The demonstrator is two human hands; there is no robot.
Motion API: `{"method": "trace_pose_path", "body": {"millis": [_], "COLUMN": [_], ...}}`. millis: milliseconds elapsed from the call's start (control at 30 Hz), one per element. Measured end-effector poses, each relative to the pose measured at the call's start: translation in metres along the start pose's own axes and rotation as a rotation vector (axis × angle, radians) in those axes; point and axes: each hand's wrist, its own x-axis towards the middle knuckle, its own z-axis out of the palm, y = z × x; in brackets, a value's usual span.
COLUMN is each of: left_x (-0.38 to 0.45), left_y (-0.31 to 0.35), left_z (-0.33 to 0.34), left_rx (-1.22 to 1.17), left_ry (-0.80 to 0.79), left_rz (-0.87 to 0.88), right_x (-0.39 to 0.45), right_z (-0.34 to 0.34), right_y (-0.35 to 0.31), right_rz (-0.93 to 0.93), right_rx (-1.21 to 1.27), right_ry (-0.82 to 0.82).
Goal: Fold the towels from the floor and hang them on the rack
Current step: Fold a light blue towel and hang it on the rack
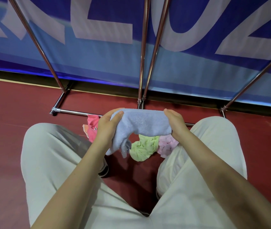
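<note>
A light blue towel is stretched between my hands above the floor, bunched into a thick roll. My left hand grips its left end with the thumb on top, and a loose corner hangs below. My right hand grips its right end. Under the blue towel, on the red floor between my knees, lie a green towel, a pale pink towel and a bright pink towel. The chrome rack stands just beyond, its poles rising upward and its base bar on the floor.
I crouch with my knees in light trousers on both sides of the towels. A blue banner with large pale letters stands behind the rack. A dark shoe shows under my left leg. Red floor spreads left and right.
</note>
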Motion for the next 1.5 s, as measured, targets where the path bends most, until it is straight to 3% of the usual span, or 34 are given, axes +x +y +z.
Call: {"method": "trace_pose_path", "body": {"millis": [100,200,367,500,600,733,1000,1100,1200,1300,1400,1500], "left_x": [-0.003,-0.001,-0.005,-0.009,-0.009,-0.003,0.008,0.016,0.031,0.046,0.055,0.060], "left_y": [0.000,0.001,-0.006,-0.007,-0.003,-0.001,0.003,0.028,0.059,0.105,0.157,0.204], "left_z": [0.003,0.001,0.003,0.013,0.016,0.011,0.013,0.018,0.024,0.043,0.073,0.106], "left_rx": [0.008,0.017,0.099,0.178,0.168,0.160,0.417,0.564,0.608,0.500,0.474,0.519], "left_ry": [-0.011,0.001,-0.162,-0.277,-0.280,-0.250,-0.431,-0.561,-0.545,-0.460,-0.472,-0.499], "left_rz": [0.034,0.047,0.140,0.213,0.230,0.264,0.274,0.234,0.170,0.246,0.327,0.431], "right_x": [0.009,0.009,-0.003,-0.010,-0.021,-0.028,-0.025,-0.014,-0.003,0.000,0.004,0.008], "right_z": [-0.001,-0.003,0.005,0.013,0.020,0.020,-0.006,-0.021,-0.039,-0.063,-0.084,-0.100], "right_y": [-0.001,0.000,-0.001,0.008,0.010,0.001,-0.024,-0.051,-0.089,-0.134,-0.177,-0.207], "right_rz": [0.132,0.019,-0.026,-0.359,-0.320,-0.311,-0.378,-0.360,-0.372,-0.469,-0.560,-0.567], "right_rx": [0.019,0.036,0.000,-0.412,-0.386,-0.344,-0.314,-0.235,-0.172,-0.369,-0.655,-0.742], "right_ry": [0.123,0.100,-0.141,-0.339,-0.519,-0.588,-0.543,-0.430,-0.313,-0.291,-0.261,-0.249]}}
